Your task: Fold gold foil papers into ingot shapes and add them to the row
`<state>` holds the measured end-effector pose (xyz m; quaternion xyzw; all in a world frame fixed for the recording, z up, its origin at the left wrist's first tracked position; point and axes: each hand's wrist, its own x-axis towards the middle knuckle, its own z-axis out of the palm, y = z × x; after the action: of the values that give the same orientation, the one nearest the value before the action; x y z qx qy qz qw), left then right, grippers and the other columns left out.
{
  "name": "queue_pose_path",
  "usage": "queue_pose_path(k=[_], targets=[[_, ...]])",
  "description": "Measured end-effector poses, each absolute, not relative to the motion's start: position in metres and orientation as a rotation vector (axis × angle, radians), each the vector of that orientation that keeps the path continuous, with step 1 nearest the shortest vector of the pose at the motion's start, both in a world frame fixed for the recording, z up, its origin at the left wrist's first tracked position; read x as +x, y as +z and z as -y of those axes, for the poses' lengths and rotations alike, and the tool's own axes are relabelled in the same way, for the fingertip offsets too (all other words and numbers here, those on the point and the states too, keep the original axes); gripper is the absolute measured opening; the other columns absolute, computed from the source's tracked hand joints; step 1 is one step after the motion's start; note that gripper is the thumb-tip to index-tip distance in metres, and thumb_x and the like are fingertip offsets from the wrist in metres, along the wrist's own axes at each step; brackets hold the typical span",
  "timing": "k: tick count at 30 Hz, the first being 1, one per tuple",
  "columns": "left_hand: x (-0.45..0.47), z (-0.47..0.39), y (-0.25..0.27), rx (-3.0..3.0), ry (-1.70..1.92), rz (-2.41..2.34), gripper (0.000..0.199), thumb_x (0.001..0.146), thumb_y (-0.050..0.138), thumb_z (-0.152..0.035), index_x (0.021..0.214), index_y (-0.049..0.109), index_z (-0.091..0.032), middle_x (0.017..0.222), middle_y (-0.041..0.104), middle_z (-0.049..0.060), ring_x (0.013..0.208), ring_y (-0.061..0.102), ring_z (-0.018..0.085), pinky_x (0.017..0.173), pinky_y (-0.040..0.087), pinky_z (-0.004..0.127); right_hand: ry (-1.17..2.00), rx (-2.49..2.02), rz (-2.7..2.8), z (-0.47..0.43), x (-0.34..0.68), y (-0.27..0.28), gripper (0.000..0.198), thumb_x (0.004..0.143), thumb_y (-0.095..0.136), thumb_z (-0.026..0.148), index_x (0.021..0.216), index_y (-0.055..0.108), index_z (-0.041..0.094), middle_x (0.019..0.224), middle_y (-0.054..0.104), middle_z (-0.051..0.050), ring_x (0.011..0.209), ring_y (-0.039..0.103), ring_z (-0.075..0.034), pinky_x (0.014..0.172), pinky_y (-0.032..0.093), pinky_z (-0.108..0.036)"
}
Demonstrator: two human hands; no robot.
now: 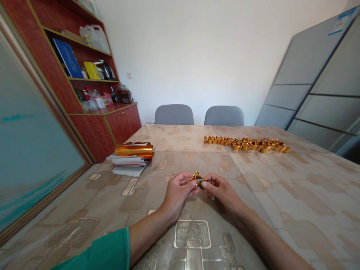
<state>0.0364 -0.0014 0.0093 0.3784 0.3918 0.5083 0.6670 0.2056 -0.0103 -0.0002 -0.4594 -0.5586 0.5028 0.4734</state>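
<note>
Between both hands, over the near middle of the table, is a small piece of folded gold foil paper (197, 175) with pale edges showing. My left hand (181, 187) pinches its left side between thumb and fingers. On the other side, my right hand (218, 188) grips the right end, its thumb pressed against the front. The fingertips partly cover the paper. To the left lies a stack of gold foil sheets (135, 150), curled over, with white paper sheets (128, 165) beside it. Several folded gold foil pieces (247, 144) sit in rows at the far right.
A patterned cloth covers the table (281, 202). Two grey chairs (174, 114) stand behind its far edge. Along the left wall is a red-brown cabinet (122, 122) with bottles and a kettle. A grey panelled refrigerator (295, 67) rises at the right.
</note>
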Motion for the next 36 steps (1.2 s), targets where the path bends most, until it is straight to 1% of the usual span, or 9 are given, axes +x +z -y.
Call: queue_pose_path(k=[3, 8, 10, 14, 19, 26, 29, 33, 36], targets=[[0.037, 0.001, 0.009, 0.84, 1.162, -0.889, 0.042, 0.057, 0.094, -0.031, 0.083, 0.067, -0.012, 0.077, 0.074, 0.005, 0.064, 0.07, 0.013, 0.063, 0.059, 0.022, 1.292, -1.135, 1.324, 0.01, 0.207, -0.002, 0.043, 0.071, 0.077, 0.061, 0.075, 0.06, 0.022, 0.06, 0.053, 0.003, 0.052, 0.039, -0.013, 0.052, 0.027, -0.027], [0.039, 0.001, 0.009, 0.813, 1.17, -0.888, 0.041, 0.053, 0.095, -0.03, 0.078, 0.067, -0.012, 0.076, 0.074, 0.005, 0.064, 0.069, 0.013, 0.063, 0.059, 0.022, 1.313, -1.051, 1.235, 0.008, 0.205, -0.008, 0.046, 0.069, 0.08, 0.061, 0.067, 0.054, 0.023, 0.054, 0.045, 0.005, 0.051, 0.031, -0.012, 0.052, 0.018, -0.028], [0.039, 0.0, 0.01, 0.808, 1.173, -0.887, 0.042, 0.051, 0.095, -0.03, 0.077, 0.067, -0.011, 0.074, 0.074, 0.005, 0.062, 0.068, 0.012, 0.062, 0.058, 0.021, 1.335, -1.027, 1.243, 0.008, 0.206, -0.008, 0.045, 0.07, 0.08, 0.06, 0.067, 0.054, 0.022, 0.056, 0.047, 0.004, 0.052, 0.033, -0.012, 0.052, 0.02, -0.028], [0.038, 0.001, 0.011, 0.831, 1.18, -0.888, 0.041, 0.051, 0.095, -0.03, 0.076, 0.068, -0.011, 0.071, 0.074, 0.004, 0.059, 0.066, 0.01, 0.058, 0.056, 0.018, 1.39, -1.052, 1.316, 0.009, 0.21, -0.004, 0.042, 0.073, 0.078, 0.06, 0.074, 0.063, 0.021, 0.064, 0.055, 0.001, 0.057, 0.041, -0.013, 0.056, 0.028, -0.028], [0.039, 0.004, 0.009, 0.854, 1.151, -0.883, 0.039, 0.051, 0.095, -0.028, 0.074, 0.068, -0.011, 0.068, 0.072, 0.003, 0.057, 0.064, 0.009, 0.054, 0.053, 0.016, 1.345, -1.063, 1.331, 0.008, 0.207, -0.008, 0.041, 0.072, 0.08, 0.058, 0.073, 0.062, 0.02, 0.062, 0.054, 0.002, 0.057, 0.04, -0.013, 0.054, 0.026, -0.028], [0.037, 0.004, 0.008, 0.832, 1.067, -0.861, 0.035, 0.064, 0.092, -0.026, 0.087, 0.069, -0.012, 0.081, 0.074, 0.007, 0.066, 0.07, 0.013, 0.065, 0.059, 0.024, 1.318, -0.982, 1.232, 0.008, 0.208, -0.017, 0.037, 0.075, 0.08, 0.053, 0.071, 0.06, 0.023, 0.06, 0.051, 0.003, 0.056, 0.037, -0.013, 0.054, 0.023, -0.028], [0.036, 0.003, 0.007, 0.838, 1.035, -0.85, 0.034, 0.065, 0.091, -0.025, 0.087, 0.068, -0.012, 0.086, 0.075, 0.009, 0.069, 0.07, 0.013, 0.066, 0.059, 0.023, 1.308, -0.997, 1.241, 0.008, 0.208, -0.016, 0.038, 0.076, 0.078, 0.055, 0.072, 0.059, 0.023, 0.062, 0.052, 0.003, 0.056, 0.038, -0.014, 0.054, 0.025, -0.028], [0.036, 0.002, 0.006, 0.851, 1.042, -0.865, 0.034, 0.062, 0.092, -0.026, 0.078, 0.065, -0.012, 0.073, 0.072, 0.005, 0.061, 0.067, 0.011, 0.059, 0.055, 0.02, 1.339, -1.01, 1.299, 0.008, 0.207, -0.011, 0.038, 0.078, 0.076, 0.058, 0.077, 0.061, 0.023, 0.067, 0.057, 0.001, 0.06, 0.045, -0.015, 0.056, 0.031, -0.028], [0.036, 0.002, 0.007, 0.868, 1.051, -0.876, 0.033, 0.06, 0.092, -0.025, 0.075, 0.065, -0.012, 0.067, 0.07, 0.003, 0.057, 0.065, 0.01, 0.057, 0.053, 0.018, 1.377, -1.009, 1.344, 0.01, 0.205, -0.007, 0.04, 0.076, 0.078, 0.057, 0.08, 0.061, 0.022, 0.07, 0.062, 0.0, 0.062, 0.049, -0.015, 0.058, 0.034, -0.028]])
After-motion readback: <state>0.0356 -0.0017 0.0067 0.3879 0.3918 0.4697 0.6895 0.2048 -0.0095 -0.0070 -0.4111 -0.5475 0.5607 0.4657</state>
